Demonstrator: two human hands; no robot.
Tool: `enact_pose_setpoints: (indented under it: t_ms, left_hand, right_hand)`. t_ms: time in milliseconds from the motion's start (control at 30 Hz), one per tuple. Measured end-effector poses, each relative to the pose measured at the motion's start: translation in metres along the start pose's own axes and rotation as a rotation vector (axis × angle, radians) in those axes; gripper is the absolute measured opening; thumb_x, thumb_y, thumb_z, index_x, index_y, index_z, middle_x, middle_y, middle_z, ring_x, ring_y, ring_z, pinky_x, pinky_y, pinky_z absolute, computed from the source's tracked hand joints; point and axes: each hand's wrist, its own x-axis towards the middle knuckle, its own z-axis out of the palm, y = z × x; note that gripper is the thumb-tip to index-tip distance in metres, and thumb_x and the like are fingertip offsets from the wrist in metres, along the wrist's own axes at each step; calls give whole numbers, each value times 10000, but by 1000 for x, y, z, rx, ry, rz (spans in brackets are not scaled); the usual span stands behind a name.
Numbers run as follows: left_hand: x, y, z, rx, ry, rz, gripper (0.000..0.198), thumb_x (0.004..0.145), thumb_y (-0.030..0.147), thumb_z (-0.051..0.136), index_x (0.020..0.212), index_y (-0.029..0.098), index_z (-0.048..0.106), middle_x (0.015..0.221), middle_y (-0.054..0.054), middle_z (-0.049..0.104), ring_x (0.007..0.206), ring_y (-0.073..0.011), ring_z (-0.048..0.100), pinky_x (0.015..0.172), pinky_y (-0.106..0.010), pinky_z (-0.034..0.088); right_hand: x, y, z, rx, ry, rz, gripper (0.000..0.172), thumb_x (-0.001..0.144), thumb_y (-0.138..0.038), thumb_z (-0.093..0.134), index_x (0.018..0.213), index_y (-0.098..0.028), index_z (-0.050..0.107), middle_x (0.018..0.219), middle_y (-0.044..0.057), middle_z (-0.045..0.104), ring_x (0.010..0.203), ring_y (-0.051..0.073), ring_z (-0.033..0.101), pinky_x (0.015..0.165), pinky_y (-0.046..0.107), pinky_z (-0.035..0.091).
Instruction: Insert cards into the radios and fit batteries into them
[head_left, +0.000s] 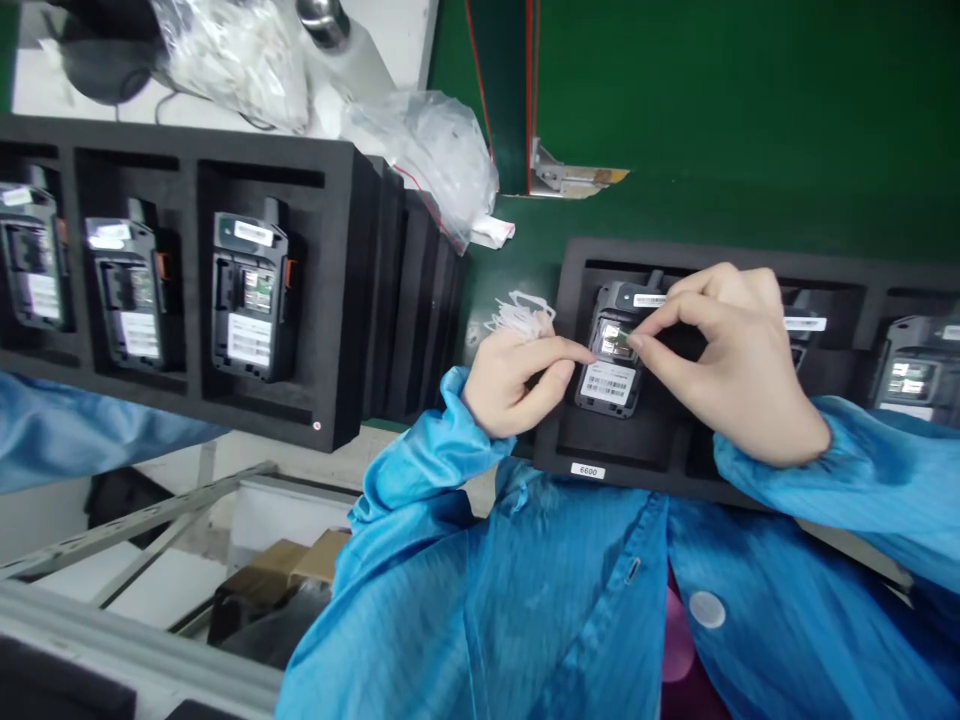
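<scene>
A black handheld radio-like device [609, 385] lies back up, its rear recess exposed, in a compartment of the black foam tray [645, 478] before me. White barcode labels and a shiny metal card slot [615, 340] show on it. My left hand [521, 375] is curled around a bunch of thin white plastic strips [523, 312], while its index fingertip touches the device beside the slot. Thumb and index finger of my right hand [724, 360] are pinched together at the slot's right edge. Whatever is between those fingertips is too small to make out.
More such devices [911, 370] lie in the tray's right compartments, partly behind my right hand. A stack of black foam trays [349, 300] stands at left, the top one holding several devices. Behind it are a clear plastic bag [431, 150], a bottle [349, 60] and a metal bracket [574, 178].
</scene>
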Motion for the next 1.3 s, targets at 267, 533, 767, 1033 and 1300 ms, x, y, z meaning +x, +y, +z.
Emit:
enact_pose_setpoints:
  t_ms: [267, 533, 767, 1033, 1300]
  left_hand:
    - [7, -9, 3, 372, -119, 271, 363, 986, 245, 505, 1194, 102, 766, 800, -88, 704, 756, -204, 652, 718, -347, 512]
    - [9, -9, 4, 475, -122, 320, 343, 975, 256, 509, 1162, 134, 770, 770, -67, 682, 760, -205, 649, 688, -344, 494]
    - [5, -9, 6, 544, -129, 336, 341, 980, 288, 510, 1160, 175, 776, 788, -65, 652, 747, -200, 628, 683, -343, 486]
    - [6, -6, 5, 579, -151, 336, 378, 992, 298, 485, 1231, 166, 746, 782, -65, 642, 744, -209, 620, 671, -351, 478]
    - [11, -1, 6, 595, -150, 337, 354, 987, 318, 519, 1142, 113, 764, 839, -96, 703, 796, -232, 668, 713, -367, 500]
  right_hand:
    - [0, -8, -17, -17, -82, 26, 137, 914, -328, 645, 832, -224, 680, 983, 98, 604, 1041, 323, 550, 910, 544, 417]
    - [1, -6, -15, 18, -93, 27, 124, 891, -301, 644, 808, -225, 697, 963, 80, 612, 1010, 297, 570, 889, 516, 413]
    - [2, 1, -7, -139, -71, -54, 160, 974, -336, 605, 892, -218, 677, 1034, 92, 612, 1045, 310, 574, 881, 515, 408]
    - [-10, 7, -17, -228, 22, -291, 162, 961, -299, 622, 1052, -166, 642, 1079, 113, 630, 1014, 302, 600, 871, 480, 442]
    - [-31, 12, -28, -388, -87, -459, 235, 938, -348, 669, 1147, -255, 723, 1236, 82, 660, 1128, 319, 572, 847, 455, 419]
